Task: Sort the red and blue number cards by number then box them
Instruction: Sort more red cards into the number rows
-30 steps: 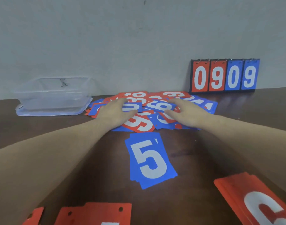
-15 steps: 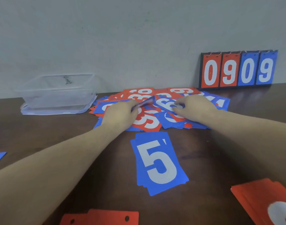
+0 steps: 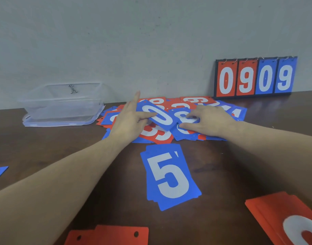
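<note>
Clear box (image 3: 63, 105) seen holding nothing left of the hands, blue 0 card (image 3: 157, 117) pinched by left hand (image 3: 130, 121), right hand (image 3: 210, 122) laid flat, fingers relaxed, on card pile (image 3: 195, 110)

Your left hand (image 3: 132, 119) and right hand (image 3: 211, 121) are bare, and both forearms are uncovered to the frame's edge, with no sleeves, rings or watch showing.

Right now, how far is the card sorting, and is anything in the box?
Some sorted stacks exist: the blue 5 stack and red stacks near the camera. The left hand pinches a blue 0 card; the right hand rests on the mixed pile. The clear box looks empty, so boxing remains.
</note>
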